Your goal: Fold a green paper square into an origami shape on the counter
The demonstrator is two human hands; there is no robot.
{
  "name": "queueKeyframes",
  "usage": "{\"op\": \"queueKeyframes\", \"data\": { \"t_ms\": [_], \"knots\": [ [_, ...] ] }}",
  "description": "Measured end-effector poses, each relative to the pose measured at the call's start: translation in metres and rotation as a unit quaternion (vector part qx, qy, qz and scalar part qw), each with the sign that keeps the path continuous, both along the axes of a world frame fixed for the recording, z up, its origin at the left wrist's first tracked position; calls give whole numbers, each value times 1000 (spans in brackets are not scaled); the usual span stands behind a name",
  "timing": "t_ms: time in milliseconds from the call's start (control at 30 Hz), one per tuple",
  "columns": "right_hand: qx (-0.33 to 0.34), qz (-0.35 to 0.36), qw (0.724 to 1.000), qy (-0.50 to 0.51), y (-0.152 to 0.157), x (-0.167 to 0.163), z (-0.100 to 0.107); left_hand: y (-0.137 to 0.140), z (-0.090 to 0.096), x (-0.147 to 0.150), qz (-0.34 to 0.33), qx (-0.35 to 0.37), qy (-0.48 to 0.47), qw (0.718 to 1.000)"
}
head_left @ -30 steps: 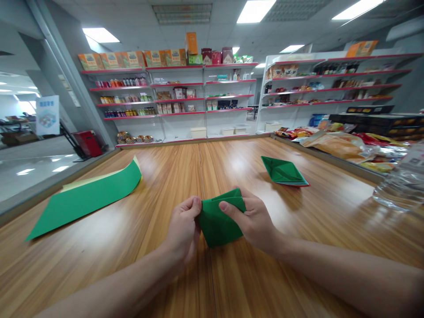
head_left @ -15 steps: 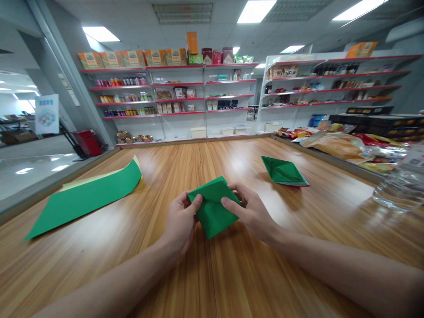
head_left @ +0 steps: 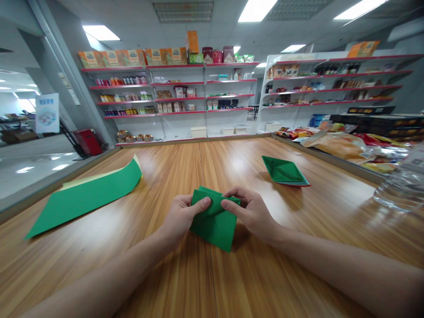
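A folded green paper (head_left: 215, 223) is held between my two hands above the middle of the wooden table (head_left: 159, 274). My left hand (head_left: 185, 214) pinches its upper left part, thumb on the near face. On the upper right edge, my right hand (head_left: 250, 210) grips it with the thumb in front and the fingers behind. Layers of the paper stand slightly apart along the top. To the right lies a folded green paper boat shape (head_left: 285, 171) with other-coloured layers beneath. Flat green sheets (head_left: 89, 201) with yellowish ones under them lie at the left, their far end curled up.
A clear plastic bottle (head_left: 402, 185) lies or stands at the right edge. Snack bags (head_left: 344, 148) and dark boxes (head_left: 371, 123) are beyond the table's right rim. Stocked shelves (head_left: 179, 97) line the back.
The folded green paper has turned in my hands, its lower corner swinging to the right and its top layers parting. My left thumb has moved slightly right. The other papers stay put.
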State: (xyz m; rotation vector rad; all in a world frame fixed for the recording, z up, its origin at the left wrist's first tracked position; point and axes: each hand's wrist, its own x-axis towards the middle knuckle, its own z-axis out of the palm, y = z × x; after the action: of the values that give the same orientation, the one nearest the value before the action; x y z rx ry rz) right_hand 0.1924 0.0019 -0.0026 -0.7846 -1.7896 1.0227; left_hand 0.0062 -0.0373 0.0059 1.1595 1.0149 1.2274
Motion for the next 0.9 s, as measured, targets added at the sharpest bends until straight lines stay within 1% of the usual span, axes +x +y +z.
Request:
{"op": "queueKeyframes", "data": {
  "t_ms": [167, 267, 367, 433, 533, 633, 700, 800, 867, 900],
  "knots": [
    [-24, 12, 999, 25, 0, -2, 1, 0, -7, -1, 1, -9, -26, 1000],
    [-36, -2, 999, 37, -2, -2, 3, 0, -9, -1, 3, -10, -35, 999],
    [-26, -14, 1000, -3, -2, -2, 3, -1, -8, 1, 7, -11, -42, 999],
    [-22, -1, 1000, -19, -1, -1, 3, -2, -7, 3, 3, -10, -53, 999],
    [-47, 19, 999, 7, 0, 0, 4, -4, -5, 7, -10, -20, -77, 997],
    [-76, 22, 997, 25, 1, 0, 5, -6, -3, 10, -19, -36, -93, 995],
    [-84, 15, 996, 27, 2, 0, 5, -7, -3, 12, -18, -37, -95, 995],
    [-77, 4, 997, 24, 3, 1, 5, -8, -3, 13, -12, -33, -93, 995],
    [-85, 11, 996, 25, 4, 2, 4, -8, -3, 13, -13, -32, -99, 995],
    [-101, 24, 994, 26, 4, 2, 4, -8, -3, 14, -14, -32, -104, 994]
  ]
}}
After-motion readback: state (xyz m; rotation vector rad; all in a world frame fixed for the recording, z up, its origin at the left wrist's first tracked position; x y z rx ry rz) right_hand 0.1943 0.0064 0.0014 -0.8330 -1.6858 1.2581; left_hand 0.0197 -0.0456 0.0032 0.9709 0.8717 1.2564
